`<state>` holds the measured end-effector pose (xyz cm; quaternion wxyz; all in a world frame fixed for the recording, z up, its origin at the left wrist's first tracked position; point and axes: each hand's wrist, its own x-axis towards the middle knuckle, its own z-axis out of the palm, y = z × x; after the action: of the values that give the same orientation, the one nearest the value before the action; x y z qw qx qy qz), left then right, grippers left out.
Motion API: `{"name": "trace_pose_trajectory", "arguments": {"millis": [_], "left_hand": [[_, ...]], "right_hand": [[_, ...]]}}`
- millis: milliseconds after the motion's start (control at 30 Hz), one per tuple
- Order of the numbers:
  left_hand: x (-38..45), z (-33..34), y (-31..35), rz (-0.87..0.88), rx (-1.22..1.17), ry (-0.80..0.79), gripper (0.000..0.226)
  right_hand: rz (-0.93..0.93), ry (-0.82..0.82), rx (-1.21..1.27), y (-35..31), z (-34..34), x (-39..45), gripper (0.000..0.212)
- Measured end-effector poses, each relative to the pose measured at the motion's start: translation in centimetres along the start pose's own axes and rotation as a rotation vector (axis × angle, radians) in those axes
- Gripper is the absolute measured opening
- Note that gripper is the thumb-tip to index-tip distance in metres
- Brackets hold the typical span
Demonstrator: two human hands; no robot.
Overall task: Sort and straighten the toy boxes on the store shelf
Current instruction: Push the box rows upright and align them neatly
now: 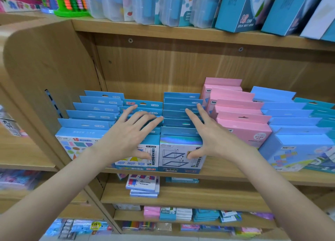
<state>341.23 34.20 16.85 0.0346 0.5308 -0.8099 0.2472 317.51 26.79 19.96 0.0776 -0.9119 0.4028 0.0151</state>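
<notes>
Rows of flat toy boxes stand on edge on the middle wooden shelf (226,175). My left hand (126,137) lies with fingers spread over the tops of the second blue row (143,104), its thumb against the front box's face (135,163). My right hand (212,133) spreads over the third blue row (181,99), fingers pointing back, thumb touching the front holographic box (175,155). A first blue row (94,114) stands to the left of both hands. To the right come a pink row (239,114) and further blue rows (290,124).
The shelf's rounded side panel (41,74) closes off the left. The shelf above holds clear cases (145,5), tall blue boxes (241,8) and a green abacus (70,3). Lower shelves carry small stacks of boxes (143,185). Bare shelf back shows behind the rows.
</notes>
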Motion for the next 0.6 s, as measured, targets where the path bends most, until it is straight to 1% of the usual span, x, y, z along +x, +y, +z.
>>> {"name": "trace_pose_trajectory", "arguments": {"millis": [167, 300, 600], "left_hand": [[-0.45, -0.23, 0.12, -0.024, 0.018, -0.054, 0.112], [-0.72, -0.13, 0.21, -0.053, 0.016, -0.074, 0.112], [-0.87, -0.17, 0.57, -0.091, -0.018, -0.072, 0.110]], "right_hand": [[-0.001, 0.020, -0.047, -0.18, -0.12, -0.44, 0.123], [-0.012, 0.033, -0.070, -0.17, 0.04, -0.59, 0.122], [0.000, 0.013, -0.006, -0.48, 0.35, -0.42, 0.121]]}}
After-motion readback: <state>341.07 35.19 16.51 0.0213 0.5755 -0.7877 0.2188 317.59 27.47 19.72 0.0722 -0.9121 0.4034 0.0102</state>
